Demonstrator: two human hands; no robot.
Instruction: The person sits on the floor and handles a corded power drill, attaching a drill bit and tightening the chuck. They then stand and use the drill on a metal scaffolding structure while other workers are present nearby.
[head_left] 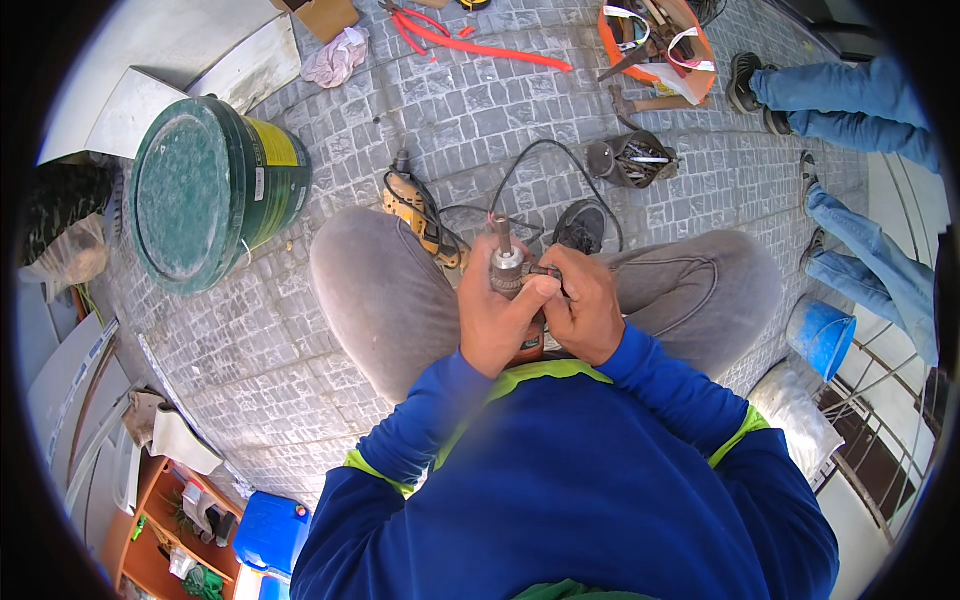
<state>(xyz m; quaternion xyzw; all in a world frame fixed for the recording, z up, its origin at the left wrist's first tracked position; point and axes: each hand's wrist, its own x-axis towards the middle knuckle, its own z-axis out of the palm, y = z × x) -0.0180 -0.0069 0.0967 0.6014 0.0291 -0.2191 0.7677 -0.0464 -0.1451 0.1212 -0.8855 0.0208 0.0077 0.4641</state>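
A power drill (pixel 507 284) stands upright in front of my body, between my bent knees. A metal bit (pixel 503 236) points up out of its chuck. My left hand (pixel 487 325) is wrapped around the drill near the chuck, thumb along the near side. Against the chuck's right side, my right hand (pixel 590 308) pinches a small dark chuck key (pixel 545 272). Below the hands, a patch of the drill's orange-red body (pixel 530 345) shows; the rest is hidden by my hands and shirt.
A yellow power tool (pixel 413 208) with a dark cord lies beyond my left knee. A lidded green bucket (pixel 190 195) stands left. Ahead lie red-handled cutters (pixel 408 25), an orange tool bag (pixel 690 75) and a dark pouch (pixel 640 160). Other people's legs (pixel 850 95) and a blue bucket (pixel 822 338) are right.
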